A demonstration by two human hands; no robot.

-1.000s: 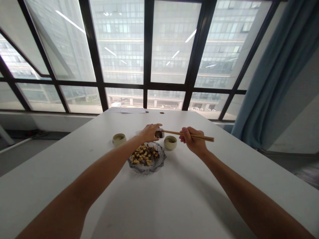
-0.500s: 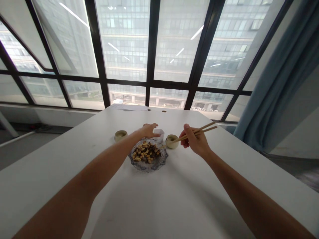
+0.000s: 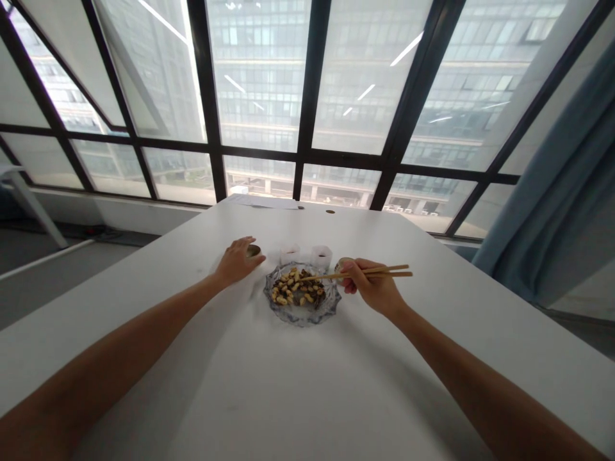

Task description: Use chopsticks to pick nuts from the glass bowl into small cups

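Note:
My left hand (image 3: 236,261) is at a small round cup (image 3: 253,251) left of the dish, its thumb on the near side and its fingers on the far side. In my right hand (image 3: 372,282) is a pair of wooden chopsticks (image 3: 391,272), pointing left, their tips among the peanuts (image 3: 282,294) and dark seeds. These lie in a scalloped clear glass dish (image 3: 302,317). A second small cup (image 3: 342,264) is partly hidden behind my right hand. Two clear plastic cups (image 3: 321,256) with something dark low inside stand just behind the dish.
The white table (image 3: 269,390) reaches to the windows. Papers (image 3: 264,202) lie at its far edge, near a small round brown spot (image 3: 330,211). A blue curtain (image 3: 542,186) hangs at the right.
My left hand has moved left from the clear cups to the left small cup. The chopsticks have shifted left, with their tips now over the middle of the dish. The view has turned slightly left.

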